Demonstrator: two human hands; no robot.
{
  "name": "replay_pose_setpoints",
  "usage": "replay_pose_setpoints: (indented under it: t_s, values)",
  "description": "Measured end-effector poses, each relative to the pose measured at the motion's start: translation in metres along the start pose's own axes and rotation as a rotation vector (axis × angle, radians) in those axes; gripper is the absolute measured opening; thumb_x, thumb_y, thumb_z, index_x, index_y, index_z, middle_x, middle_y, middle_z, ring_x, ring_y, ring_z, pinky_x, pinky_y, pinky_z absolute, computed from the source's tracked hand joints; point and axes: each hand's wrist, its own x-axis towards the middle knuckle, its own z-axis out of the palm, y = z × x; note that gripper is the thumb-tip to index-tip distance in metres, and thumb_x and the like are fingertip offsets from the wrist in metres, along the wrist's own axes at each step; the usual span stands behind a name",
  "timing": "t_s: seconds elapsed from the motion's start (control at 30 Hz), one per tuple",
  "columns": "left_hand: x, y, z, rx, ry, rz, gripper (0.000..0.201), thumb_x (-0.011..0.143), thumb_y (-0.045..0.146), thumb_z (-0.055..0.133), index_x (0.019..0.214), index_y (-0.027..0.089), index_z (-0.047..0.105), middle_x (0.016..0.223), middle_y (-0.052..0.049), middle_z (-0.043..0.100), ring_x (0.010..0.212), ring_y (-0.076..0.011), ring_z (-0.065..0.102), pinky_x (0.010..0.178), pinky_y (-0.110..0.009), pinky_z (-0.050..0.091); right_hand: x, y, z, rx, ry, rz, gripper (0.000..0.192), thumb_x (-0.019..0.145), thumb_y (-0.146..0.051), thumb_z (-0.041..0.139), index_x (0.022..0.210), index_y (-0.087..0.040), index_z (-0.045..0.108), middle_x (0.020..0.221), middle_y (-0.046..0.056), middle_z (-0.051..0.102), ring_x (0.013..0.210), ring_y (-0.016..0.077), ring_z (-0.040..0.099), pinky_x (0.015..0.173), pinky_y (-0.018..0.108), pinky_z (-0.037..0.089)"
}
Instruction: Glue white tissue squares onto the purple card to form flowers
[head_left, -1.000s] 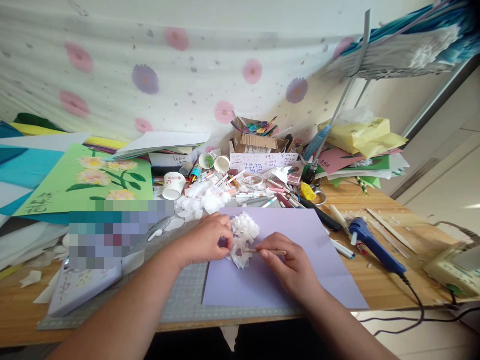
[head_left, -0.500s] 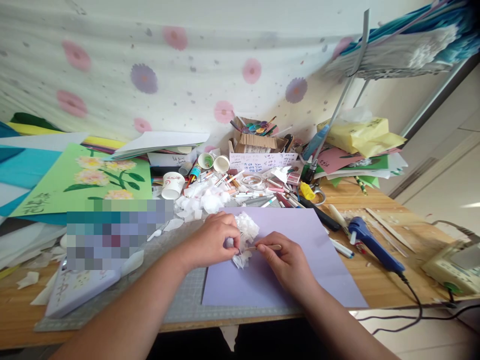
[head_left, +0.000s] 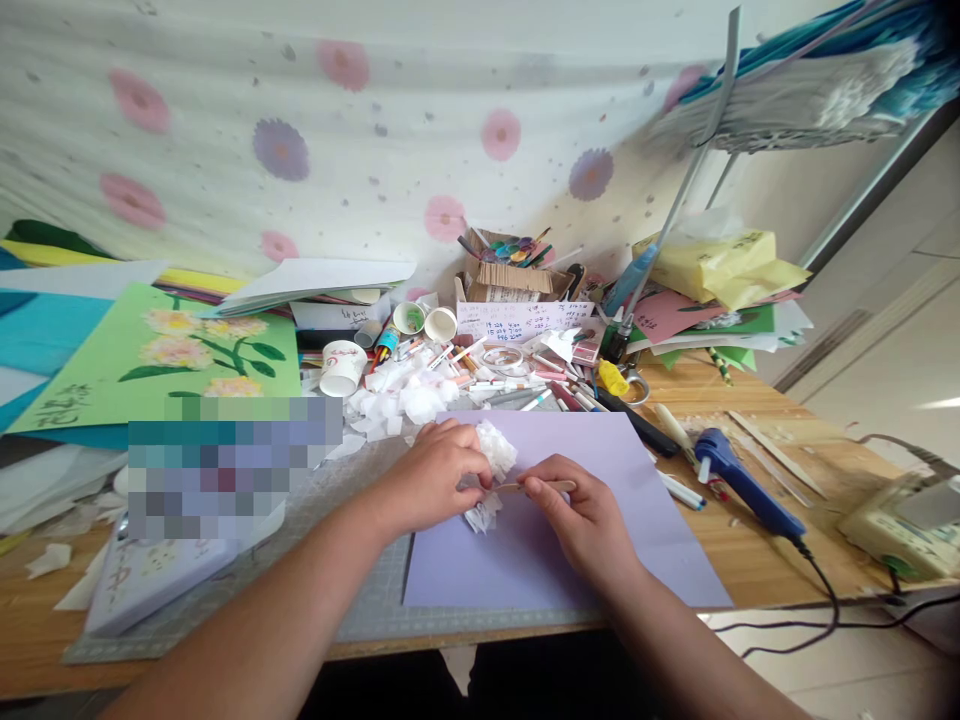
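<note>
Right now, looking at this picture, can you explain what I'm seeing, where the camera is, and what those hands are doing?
The camera sits on a person's head, looking forward and down, so the two bare arms are that person's own. The left hand pinches a white tissue flower. The right hand holds a thin wooden stick against it. Both work over a lilac sheet on a wooden desk. Around it lie pens, paper cups, white scraps, a green flower picture and a blue glue gun.
</note>
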Motion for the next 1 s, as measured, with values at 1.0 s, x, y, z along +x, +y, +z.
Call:
replay_pose_setpoints:
  t_s: [1.0]
  values:
    - [0.006, -0.012, 0.009, -0.061, -0.023, -0.114, 0.012, 0.072, 0.014, 0.057, 0.068, 0.023, 0.065, 0.082, 0.002, 0.062, 0.090, -0.0190, 0.053, 0.082, -0.033, 0.033, 0.000, 0.004, 0.004, -0.047, -0.089, -0.028, 0.015, 0.087, -0.026, 0.056, 0.084, -0.019, 0.070, 0.080, 0.005, 0.068, 0.078, 0.0175, 0.061, 0.072, 0.028, 0.045]
